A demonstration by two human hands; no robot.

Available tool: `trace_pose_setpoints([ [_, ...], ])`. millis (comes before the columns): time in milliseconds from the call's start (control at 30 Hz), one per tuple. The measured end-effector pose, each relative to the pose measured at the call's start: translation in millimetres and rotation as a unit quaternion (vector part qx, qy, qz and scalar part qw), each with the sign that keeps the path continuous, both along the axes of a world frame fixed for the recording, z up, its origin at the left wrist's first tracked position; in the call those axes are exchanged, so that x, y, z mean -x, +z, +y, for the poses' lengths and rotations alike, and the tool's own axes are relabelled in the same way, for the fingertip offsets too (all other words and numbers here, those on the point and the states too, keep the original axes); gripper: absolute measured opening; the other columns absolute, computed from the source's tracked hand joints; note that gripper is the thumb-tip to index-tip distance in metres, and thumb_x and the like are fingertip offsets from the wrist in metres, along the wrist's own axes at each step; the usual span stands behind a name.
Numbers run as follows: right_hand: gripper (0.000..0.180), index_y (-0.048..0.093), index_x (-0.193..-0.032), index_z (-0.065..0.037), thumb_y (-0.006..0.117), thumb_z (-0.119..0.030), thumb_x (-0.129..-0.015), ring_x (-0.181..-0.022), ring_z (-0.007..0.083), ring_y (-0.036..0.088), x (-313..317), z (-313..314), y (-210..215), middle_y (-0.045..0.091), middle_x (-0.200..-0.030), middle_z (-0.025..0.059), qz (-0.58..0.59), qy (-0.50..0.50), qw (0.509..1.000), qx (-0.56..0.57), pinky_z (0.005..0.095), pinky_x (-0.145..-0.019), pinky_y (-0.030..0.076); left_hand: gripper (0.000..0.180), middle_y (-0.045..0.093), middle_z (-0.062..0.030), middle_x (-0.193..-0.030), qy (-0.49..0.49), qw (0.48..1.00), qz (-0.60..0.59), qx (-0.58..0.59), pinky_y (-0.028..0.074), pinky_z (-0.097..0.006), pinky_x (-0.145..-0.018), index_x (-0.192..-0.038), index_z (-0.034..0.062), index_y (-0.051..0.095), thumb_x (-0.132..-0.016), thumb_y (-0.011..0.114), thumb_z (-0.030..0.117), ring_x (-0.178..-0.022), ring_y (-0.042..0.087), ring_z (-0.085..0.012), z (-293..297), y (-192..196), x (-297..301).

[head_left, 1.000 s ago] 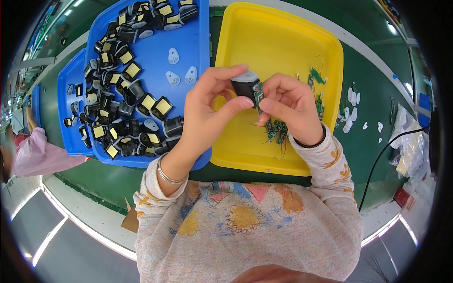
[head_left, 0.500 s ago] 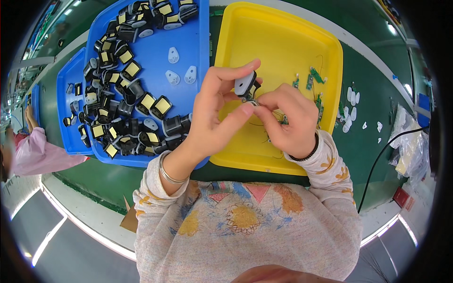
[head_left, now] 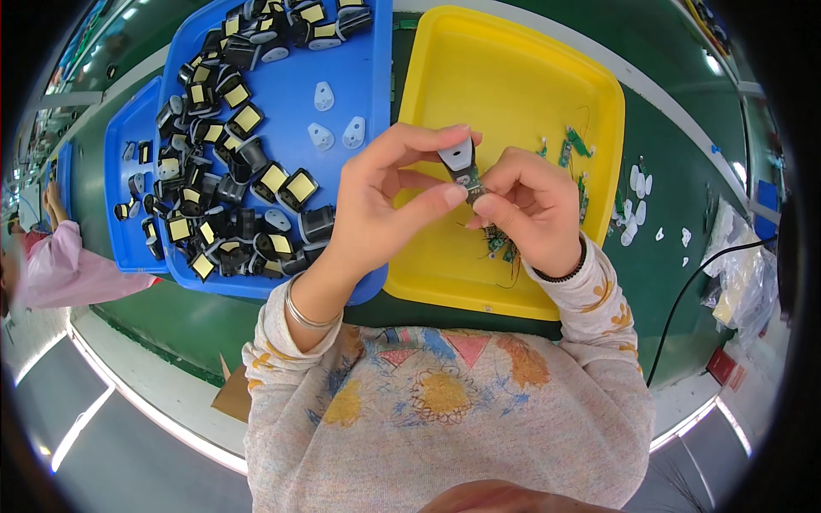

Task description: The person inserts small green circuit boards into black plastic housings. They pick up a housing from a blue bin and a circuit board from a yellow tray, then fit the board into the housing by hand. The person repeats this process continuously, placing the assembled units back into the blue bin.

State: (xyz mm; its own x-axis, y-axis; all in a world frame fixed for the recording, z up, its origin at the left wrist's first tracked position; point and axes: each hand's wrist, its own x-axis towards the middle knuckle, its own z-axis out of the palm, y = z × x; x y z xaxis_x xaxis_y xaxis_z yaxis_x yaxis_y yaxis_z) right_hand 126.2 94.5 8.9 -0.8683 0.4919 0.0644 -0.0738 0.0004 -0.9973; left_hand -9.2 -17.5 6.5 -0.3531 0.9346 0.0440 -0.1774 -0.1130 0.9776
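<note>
Above the yellow tray [head_left: 445,51], a small black housing with a grey cover [head_left: 457,156] is held up between my hands. My left hand [head_left: 376,201] is closed on it, index finger at its top and thumb near the lower end. At that lower end a small green circuit board [head_left: 473,181] shows. My right hand [head_left: 537,209] pinches the board there, its fingertips close to my left thumb. More green circuit boards [head_left: 568,152] with thin wires lie in the yellow tray, some partly hidden behind my right hand.
Left of the yellow tray, a blue tray [head_left: 342,60] holds many black housings [head_left: 299,188] with yellow pads and loose grey covers [head_left: 323,96]. A smaller blue tray [head_left: 124,244] adjoins it. White pieces [head_left: 633,218], plastic bags [head_left: 744,282] and a black cable [head_left: 684,295] lie right. A person [head_left: 77,265] sits far left.
The housing has turned more upright, its grey cover facing me, and sits slightly lower and to the right. My left index finger has lowered onto its top; the green board now shows.
</note>
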Motion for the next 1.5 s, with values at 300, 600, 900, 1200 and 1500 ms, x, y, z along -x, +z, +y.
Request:
trace_pose_setpoints([
  [300,0.006,0.055,-0.075,0.002,0.061,0.002,-0.072,-0.061,0.0144,0.058,7,-5,0,0.053,-0.069,0.008,-0.027,-0.012,0.994,-0.108,0.0221,-0.055,0.047,0.031,0.052,-0.0178,-0.113,0.047,0.998,0.027,-0.043,0.044,-0.032,-0.082,-0.1,0.0019,0.048,-0.073,0.062,0.002,-0.098,0.054,-0.0194,3,-5,3],
  [600,0.011,0.058,-0.079,-0.003,0.059,-0.013,-0.075,-0.066,0.0233,0.058,106,100,4,0.059,-0.075,0.01,-0.069,-0.043,0.856,-0.511,0.0302,-0.058,0.046,0.046,0.047,-0.0137,-0.11,0.383,0.643,0.616,0.246,0.034,-0.045,-0.085,-0.107,0.0093,0.052,-0.071,0.064,0.035,-0.108,0.037,-0.032,-7,-10,69],
  [900,0.028,0.059,-0.084,-0.008,0.058,-0.035,-0.076,-0.077,0.0292,0.059,121,232,-42,0.062,-0.081,0.0121,-0.308,-0.134,0.771,-0.541,0.0367,-0.067,0.046,0.03,0.063,-0.0066,-0.077,0.36,0.535,0.61,0.461,0.028,-0.044,-0.077,-0.089,0.0139,0.061,-0.067,0.068,0.032,-0.088,0.052,-0.0234,-42,-25,106],
  [1200,0.022,0.059,-0.076,-0.006,0.063,-0.027,-0.071,-0.069,0.0275,0.056,-3,132,13,0.058,-0.071,0.0111,-0.327,-0.051,0.74,-0.586,0.036,-0.06,0.044,0.017,0.054,-0.0003,-0.061,0.319,0.703,0.619,0.147,0.033,-0.035,-0.065,-0.08,0.0118,0.058,-0.07,0.066,0.024,-0.071,0.051,-0.0193,-8,-3,54],
  [1500,0.017,0.058,-0.068,-0.006,0.069,-0.019,-0.064,-0.067,0.0221,0.054,-52,102,-19,0.055,-0.067,0.0063,-0.359,-0.125,0.679,-0.629,0.0321,-0.056,0.041,0.017,0.052,-0.0028,-0.064,0.205,0.855,0.47,0.078,0.038,-0.028,-0.058,-0.076,0.0057,0.059,-0.069,0.068,0.019,-0.06,0.045,-0.0168,-1,7,21],
])
